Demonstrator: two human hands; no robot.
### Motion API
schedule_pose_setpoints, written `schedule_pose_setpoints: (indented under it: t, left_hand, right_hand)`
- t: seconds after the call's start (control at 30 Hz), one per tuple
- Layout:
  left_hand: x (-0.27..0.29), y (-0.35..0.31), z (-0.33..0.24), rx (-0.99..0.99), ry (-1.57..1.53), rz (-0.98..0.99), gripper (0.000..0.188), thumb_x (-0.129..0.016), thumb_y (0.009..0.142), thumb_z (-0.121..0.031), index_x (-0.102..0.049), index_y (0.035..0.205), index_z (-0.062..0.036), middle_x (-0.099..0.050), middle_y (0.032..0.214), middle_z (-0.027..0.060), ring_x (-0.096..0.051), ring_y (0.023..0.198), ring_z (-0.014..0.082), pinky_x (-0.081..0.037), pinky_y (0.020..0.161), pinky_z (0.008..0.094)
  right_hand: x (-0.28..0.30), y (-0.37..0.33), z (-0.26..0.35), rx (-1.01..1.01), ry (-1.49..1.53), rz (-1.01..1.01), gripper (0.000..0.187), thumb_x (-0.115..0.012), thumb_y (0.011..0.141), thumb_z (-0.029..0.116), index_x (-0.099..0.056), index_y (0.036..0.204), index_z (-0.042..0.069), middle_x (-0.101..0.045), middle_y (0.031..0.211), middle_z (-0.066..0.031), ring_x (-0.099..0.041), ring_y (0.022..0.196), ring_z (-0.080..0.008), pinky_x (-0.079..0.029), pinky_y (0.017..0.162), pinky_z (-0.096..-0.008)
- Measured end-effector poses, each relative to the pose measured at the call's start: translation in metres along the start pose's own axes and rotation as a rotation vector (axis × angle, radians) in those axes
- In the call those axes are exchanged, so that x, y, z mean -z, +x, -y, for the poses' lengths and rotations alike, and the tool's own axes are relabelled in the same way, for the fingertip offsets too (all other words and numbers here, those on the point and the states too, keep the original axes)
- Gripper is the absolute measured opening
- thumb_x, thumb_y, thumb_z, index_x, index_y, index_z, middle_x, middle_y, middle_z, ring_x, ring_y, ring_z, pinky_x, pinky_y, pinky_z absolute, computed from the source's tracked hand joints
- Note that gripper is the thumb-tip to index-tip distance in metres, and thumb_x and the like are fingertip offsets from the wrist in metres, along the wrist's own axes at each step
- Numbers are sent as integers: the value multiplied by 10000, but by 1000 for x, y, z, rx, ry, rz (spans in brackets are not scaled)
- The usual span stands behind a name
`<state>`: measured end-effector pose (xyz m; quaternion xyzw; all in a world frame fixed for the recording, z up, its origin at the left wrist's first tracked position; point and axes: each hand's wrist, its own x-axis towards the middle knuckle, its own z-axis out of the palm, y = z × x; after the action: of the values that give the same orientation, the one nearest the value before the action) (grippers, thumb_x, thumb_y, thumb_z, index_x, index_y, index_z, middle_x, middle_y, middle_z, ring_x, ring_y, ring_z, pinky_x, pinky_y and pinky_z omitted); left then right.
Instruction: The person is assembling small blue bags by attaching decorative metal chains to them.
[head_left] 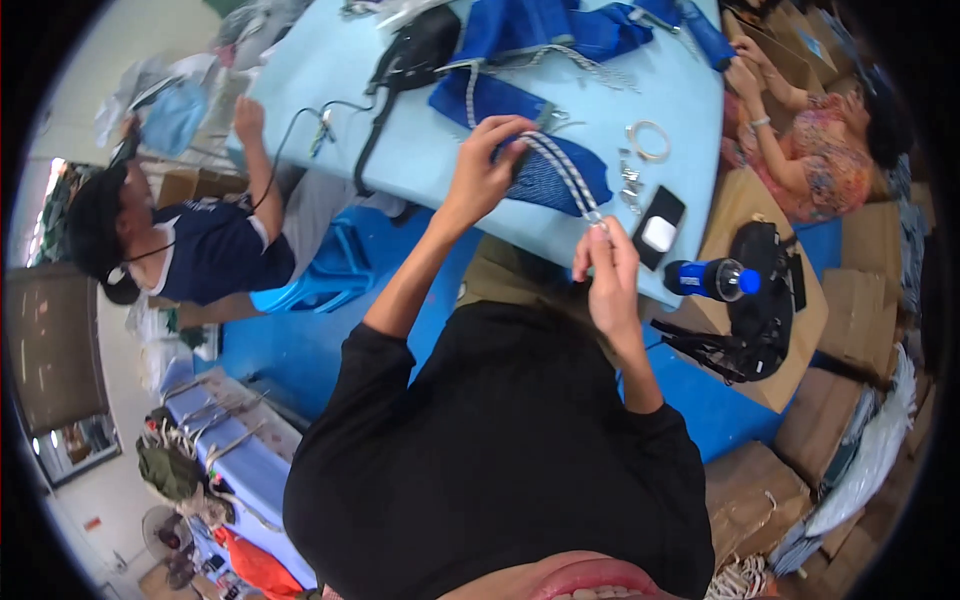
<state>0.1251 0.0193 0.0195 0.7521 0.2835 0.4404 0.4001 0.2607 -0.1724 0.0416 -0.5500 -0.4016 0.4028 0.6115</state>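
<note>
A doubled white-and-grey cord [563,163] arches between my hands above the table. My left hand [487,172] pinches one end between thumb and fingers. My right hand [610,268] grips the other end, where a small pale piece [595,217] sits on the strands; its exact kind is too small to tell. Just under the cord lies a blue denim pouch [565,190], flat on the light blue table [400,140]. Small metal clips [630,183] lie in a pile to the right of the pouch.
More blue denim pieces [510,30] with cords and a black bag [418,48] lie farther back. A ring [650,142], a phone [662,218] and a dark bottle [712,279] are at the right. Other people sit left [200,245] and right [815,160]; cardboard boxes [860,290] stand at right.
</note>
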Motion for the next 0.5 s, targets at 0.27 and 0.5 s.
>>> schedule_pose_setpoints:
  t: [0.27,0.5]
  left_hand:
    - [16,-19,16,39,152,-66,297,-629,934,106,-721,1193,-7,-714,1190,121,-664,1137,252,-501,1000,342]
    - [20,-11,-2,-100,235,-101,347,-674,827,152,-741,1123,-16,-713,1146,134,-652,1111,323,-530,947,390]
  right_hand:
    - [11,2,-22,-58,65,3,402,-398,1162,304,-471,847,64,-494,710,-7,-476,623,-77,-415,586,-246]
    - [15,3,-28,-61,215,2,369,-433,1152,290,-442,854,73,-492,720,-12,-473,637,-80,-428,598,-248]
